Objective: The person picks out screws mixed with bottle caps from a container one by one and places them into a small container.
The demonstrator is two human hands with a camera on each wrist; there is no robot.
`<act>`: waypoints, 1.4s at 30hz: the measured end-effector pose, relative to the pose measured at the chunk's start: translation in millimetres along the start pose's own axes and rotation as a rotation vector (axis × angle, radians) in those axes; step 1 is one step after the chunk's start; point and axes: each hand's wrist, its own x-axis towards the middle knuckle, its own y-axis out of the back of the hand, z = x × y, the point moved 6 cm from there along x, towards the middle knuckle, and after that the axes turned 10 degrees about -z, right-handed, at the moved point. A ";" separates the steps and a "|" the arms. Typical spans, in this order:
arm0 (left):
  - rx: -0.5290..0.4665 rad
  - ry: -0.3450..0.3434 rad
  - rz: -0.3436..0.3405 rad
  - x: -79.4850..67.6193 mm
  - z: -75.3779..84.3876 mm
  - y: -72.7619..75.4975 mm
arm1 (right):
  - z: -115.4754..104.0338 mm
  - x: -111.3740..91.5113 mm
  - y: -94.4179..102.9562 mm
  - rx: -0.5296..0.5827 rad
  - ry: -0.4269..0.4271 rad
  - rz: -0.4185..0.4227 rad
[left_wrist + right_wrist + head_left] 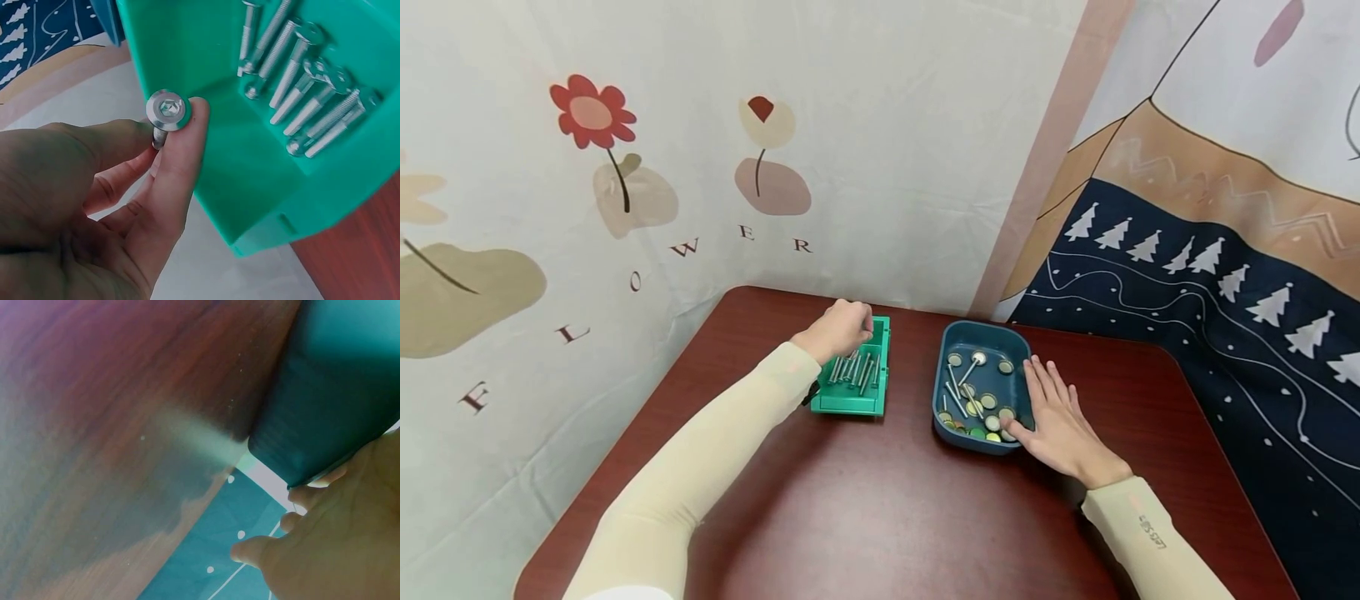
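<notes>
Between thumb and fingers of the left hand (838, 327) a silver hex-socket bolt (169, 110) is pinched, its round head facing the left wrist camera. That hand is over the far part of a green plastic bin (847, 406). Several similar bolts (854, 370) lie side by side in the bin's near part. To the right stands a dark blue tray (985, 335), and the right hand (1063, 427) rests with straight fingers along its right rim, thumb over the near corner. Inside the tray are several loose bolts (955, 398) and round bottle caps (988, 402).
Both containers stand toward the back of a dark red-brown wooden table (880, 492). Behind it hangs a pale curtain (895, 167) with flower prints, and on the right a dark blue cloth (1150, 292) with white trees.
</notes>
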 end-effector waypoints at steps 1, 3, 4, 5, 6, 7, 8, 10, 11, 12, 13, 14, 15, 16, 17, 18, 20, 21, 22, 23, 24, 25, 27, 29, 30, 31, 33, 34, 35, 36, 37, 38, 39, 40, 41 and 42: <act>0.000 0.004 0.000 0.5 -1.4 -0.4 | -0.1 -0.2 0.2 0.000 0.000 0.003; 0.007 0.009 -0.002 2.0 -4.0 -1.2 | -1.3 -1.0 1.1 0.002 0.005 0.010; 0.009 0.013 -0.003 2.2 -5.0 -1.5 | -1.8 -1.3 1.3 0.002 0.007 0.012; 0.010 0.017 -0.005 2.7 -5.9 -1.9 | -2.3 -1.5 1.4 0.003 0.007 0.014; 0.009 0.019 -0.007 3.1 -6.6 -2.2 | -2.2 -1.5 1.3 0.003 0.006 0.014; 0.009 0.021 -0.011 3.7 -7.2 -2.6 | -2.5 -1.6 1.3 0.003 0.005 0.014; 0.009 0.024 -0.016 4.2 -7.6 -3.1 | -2.9 -1.8 1.5 0.004 0.006 0.015; 0.003 0.033 -0.032 5.3 -7.9 -4.7 | -2.6 -1.7 1.2 0.006 0.004 0.012; 0.003 0.037 -0.042 6.5 -7.9 -5.9 | -2.6 -1.8 1.4 0.006 0.002 0.012; 0.001 0.044 -0.052 7.4 -7.8 -6.8 | -2.5 -1.9 1.4 0.007 0.000 0.011; 0.000 0.054 -0.063 8.5 -7.9 -8.1 | -2.4 -1.9 1.4 0.006 0.000 0.009; -0.005 0.066 -0.071 9.6 -7.9 -9.1 | -2.4 -2.0 1.6 0.005 0.000 0.009; -0.004 0.078 -0.078 10.4 -7.8 -10.0 | -1.9 -1.8 1.6 0.003 -0.002 0.008; -0.006 0.091 -0.084 11.0 -7.8 -10.7 | -1.9 -1.7 1.5 0.000 -0.003 0.008; -0.011 0.108 -0.090 11.7 -8.2 -11.5 | -2.1 -1.6 1.8 -0.001 -0.001 0.010; -0.010 0.123 -0.094 12.0 -8.3 -12.0 | -2.0 -1.5 1.8 -0.002 -0.002 0.010; -0.002 0.143 -0.096 11.7 -8.1 -12.7 | -2.8 -1.3 2.4 -0.001 0.002 0.015; 0.011 0.148 -0.096 11.2 -7.9 -12.9 | -3.0 -1.4 2.5 -0.001 0.003 0.015; 0.023 0.152 -0.093 10.6 -7.6 -13.0 | -3.6 -1.5 2.7 0.000 0.003 0.016; 0.040 0.150 -0.088 9.8 -7.2 -12.8 | -3.8 -1.6 2.9 0.002 0.004 0.016; 0.059 0.143 -0.080 8.9 -6.4 -12.4 | -3.7 -1.6 2.8 0.001 0.002 0.016; 0.070 0.137 -0.070 7.7 -5.9 -11.9 | -4.0 -1.7 2.8 0.001 0.004 0.017; 0.095 0.123 -0.051 5.9 -5.0 -11.1 | -3.8 -1.7 2.1 -0.002 0.003 0.015; 0.100 0.114 -0.034 4.8 -4.9 -10.3 | -3.2 -1.2 1.3 0.000 0.004 0.015; 0.103 0.111 -0.026 4.4 -5.0 -9.9 | -2.9 -0.9 1.0 0.002 0.008 0.015; 0.104 0.111 -0.020 4.3 -5.3 -9.6 | -2.5 -0.6 0.9 0.002 0.010 0.016; 0.108 0.114 -0.011 5.1 -5.8 -9.0 | -0.8 0.2 0.4 0.002 0.008 0.016; 0.110 0.117 -0.008 5.2 -6.1 -8.8 | -0.3 0.4 0.5 0.004 0.009 0.016; 0.117 0.120 -0.004 5.3 -6.1 -8.8 | 0.3 0.6 0.6 0.002 0.009 0.016; 0.125 0.119 0.003 4.9 -5.9 -8.6 | 0.7 0.7 0.7 0.000 0.009 0.016; 0.132 0.117 0.009 4.4 -5.4 -8.6 | 1.4 0.8 0.7 -0.001 0.007 0.015; 0.142 0.111 0.022 3.3 -4.5 -8.3 | 2.1 0.9 0.5 -0.003 0.005 0.014; 0.155 0.102 0.039 1.7 -3.2 -7.7 | 2.4 0.9 0.7 -0.004 0.005 0.014; 0.166 0.092 0.055 -0.1 -2.1 -7.3 | 2.5 1.1 0.5 -0.003 0.004 0.014; 0.181 0.080 0.074 -2.0 -1.0 -6.9 | 2.7 1.3 0.1 -0.004 0.004 0.014; 0.192 0.068 0.094 -4.2 0.3 -6.3 | 2.8 1.3 -0.3 -0.003 0.003 0.013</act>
